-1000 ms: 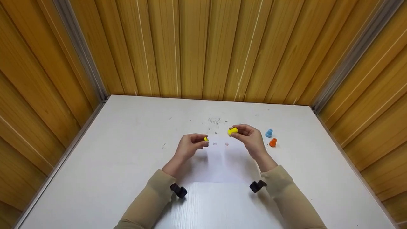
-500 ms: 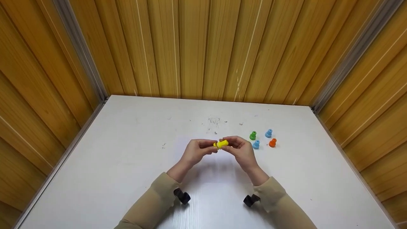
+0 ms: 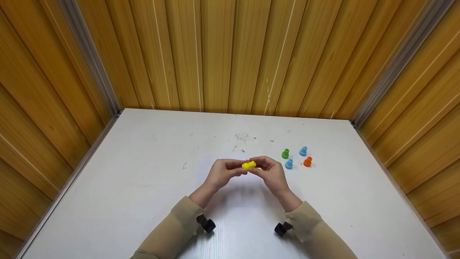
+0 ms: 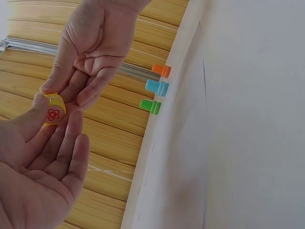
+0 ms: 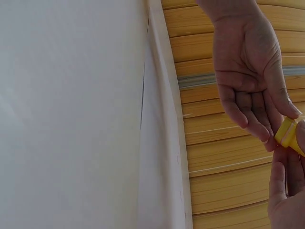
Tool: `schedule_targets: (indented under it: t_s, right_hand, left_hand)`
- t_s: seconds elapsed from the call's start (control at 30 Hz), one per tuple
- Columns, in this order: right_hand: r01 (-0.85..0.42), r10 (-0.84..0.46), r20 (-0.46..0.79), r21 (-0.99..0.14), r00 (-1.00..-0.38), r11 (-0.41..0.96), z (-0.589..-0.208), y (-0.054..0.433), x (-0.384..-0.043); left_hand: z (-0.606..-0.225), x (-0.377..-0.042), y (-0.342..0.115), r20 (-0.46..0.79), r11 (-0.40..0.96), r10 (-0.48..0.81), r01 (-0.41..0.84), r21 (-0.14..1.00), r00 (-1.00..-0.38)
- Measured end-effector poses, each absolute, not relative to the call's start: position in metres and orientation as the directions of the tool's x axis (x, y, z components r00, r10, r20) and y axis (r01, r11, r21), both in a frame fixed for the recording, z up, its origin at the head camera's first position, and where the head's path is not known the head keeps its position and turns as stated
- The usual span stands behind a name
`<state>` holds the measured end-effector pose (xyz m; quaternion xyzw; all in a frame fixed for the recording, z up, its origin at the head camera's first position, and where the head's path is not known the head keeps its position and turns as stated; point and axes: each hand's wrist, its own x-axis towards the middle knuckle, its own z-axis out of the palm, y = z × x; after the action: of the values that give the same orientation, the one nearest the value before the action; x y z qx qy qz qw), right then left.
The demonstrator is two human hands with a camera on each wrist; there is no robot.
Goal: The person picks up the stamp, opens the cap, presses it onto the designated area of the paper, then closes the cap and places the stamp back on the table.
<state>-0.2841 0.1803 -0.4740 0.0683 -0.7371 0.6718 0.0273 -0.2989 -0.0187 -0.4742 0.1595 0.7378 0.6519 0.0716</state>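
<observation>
Over the sheet of paper (image 3: 204, 172), both hands meet at a small yellow toy stamp (image 3: 249, 165). My left hand (image 3: 220, 176) pinches its capped end between thumb and fingers. The handle end is pinched by my right hand (image 3: 273, 176), its fingertips close to the left ones. In the left wrist view the end face of the stamp (image 4: 54, 114) carries a red flower picture. The right wrist view shows the yellow stamp (image 5: 286, 133) with a thin seam between cap and body. Fingers hide part of it.
To the right stand a green stamp (image 3: 285, 153), an orange stamp (image 3: 308, 161) and two light blue ones, including the nearer blue stamp (image 3: 289, 163). Dark ink smudges (image 3: 241, 137) mark the white table (image 3: 143, 201). Wood-look panels (image 3: 215, 54) enclose it behind and at both sides.
The hands came together from apart, bringing the yellow cap in the left and the yellow stamp in the right into one piece. The gap between the two parts has closed.
</observation>
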Motion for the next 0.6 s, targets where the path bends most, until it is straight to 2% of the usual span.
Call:
schedule_targets:
  t_s: [0.2, 0.33, 0.47, 0.6]
  right_hand:
    - [-0.138, -0.042, 0.136, -0.989, -0.990, 0.052, -0.476, 0.178, -0.283]
    - [-0.132, -0.043, 0.131, -0.991, -0.991, 0.029, -0.476, 0.180, -0.285]
    - [-0.146, -0.039, 0.146, -0.989, -0.989, 0.005, -0.469, 0.189, -0.289]
    - [-0.161, -0.033, 0.161, -0.987, -0.986, -0.015, -0.458, 0.210, -0.295]
  left_hand:
    - [-0.475, -0.298, -0.017, 0.107, 0.039, 0.306, 0.125, 0.991, -0.946]
    - [-0.474, -0.299, -0.017, 0.090, 0.050, 0.310, 0.111, 0.993, -0.946]
    - [-0.470, -0.303, -0.024, 0.072, 0.136, 0.329, 0.123, 0.983, -0.941]
    - [-0.470, -0.312, -0.038, 0.030, 0.359, 0.305, 0.144, 0.922, -0.952]
